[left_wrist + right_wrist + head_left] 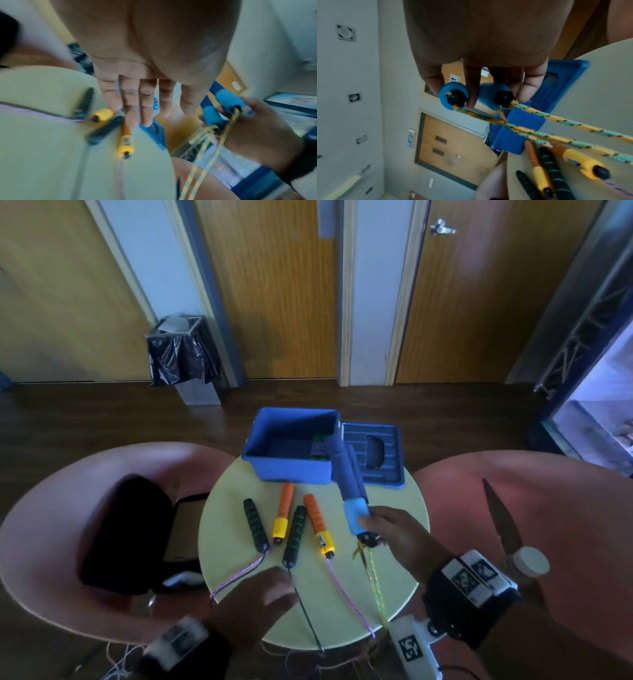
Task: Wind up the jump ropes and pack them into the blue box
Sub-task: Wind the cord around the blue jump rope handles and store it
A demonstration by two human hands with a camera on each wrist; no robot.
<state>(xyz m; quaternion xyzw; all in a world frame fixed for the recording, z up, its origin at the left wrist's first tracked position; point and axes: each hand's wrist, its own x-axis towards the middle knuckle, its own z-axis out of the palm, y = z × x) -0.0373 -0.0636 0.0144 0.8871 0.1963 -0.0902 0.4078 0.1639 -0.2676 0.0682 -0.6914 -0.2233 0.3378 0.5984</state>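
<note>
My right hand [371, 523] grips a pair of blue foam handles [347, 484] side by side, lifted and slanting up over the blue box [274, 463]. Their yellow-and-teal rope [376, 587] hangs off the table's front edge. In the right wrist view my fingers [471, 93] curl round both blue handles [489, 93]. My left hand [270, 590] hovers flat and empty over the near table; its fingers [135, 108] are straight. Two orange handles [286, 508] and two black-and-green handles [255, 525] lie on the round table [394, 508]. Something green and dark lies in the box.
The box's blue lid [373, 453] lies right of the box. Purple and black ropes [346, 601] trail over the table's front edge. Pink chairs flank the table; a black bag [126, 532] sits on the left one, a white-capped bottle [527, 563] on the right.
</note>
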